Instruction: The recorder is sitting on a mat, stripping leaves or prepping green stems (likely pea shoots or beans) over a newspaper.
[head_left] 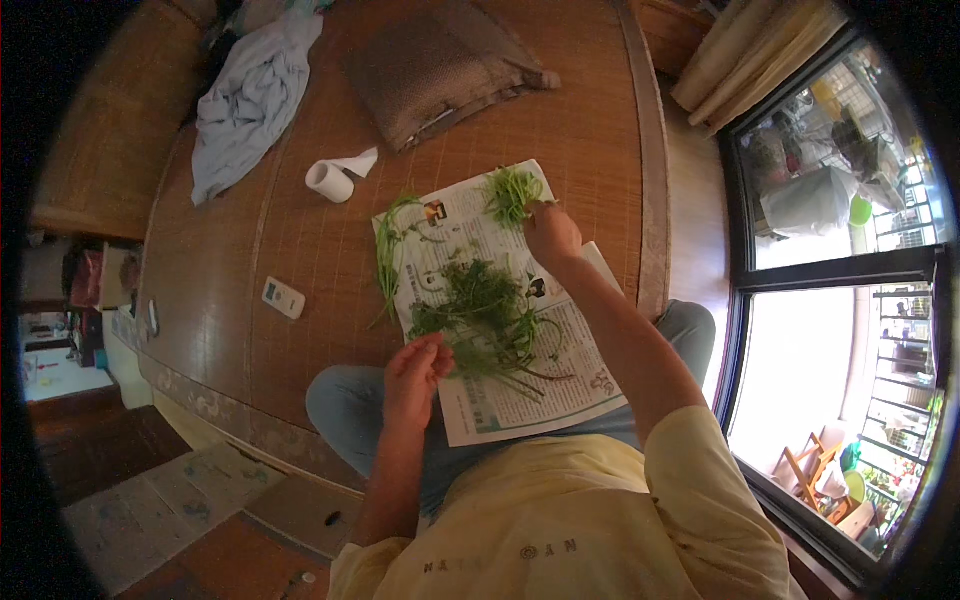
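My left hand [418, 375] has its fingers curled shut on some feathery green sprigs at the lower left of a spread newspaper [495, 422]. Beside it, a loose heap of dark green, fine-leaved herbs [482, 300] with stems covers the middle of the paper. At the paper's upper right my right hand [550, 231] reaches onto a small pile of pale green stems [508, 192], fingers closed, with what they hold partly hidden. Longer pale stems [390, 250] lie along the paper's left edge.
A woven mat [220, 270] bears a toilet roll [330, 182], a white remote [283, 298], a brown cushion [445, 70] and crumpled pale cloth [250, 110]. My crossed jeans-clad legs [345, 395] border the newspaper. A window [790, 350] and curtain [760, 50] are at right.
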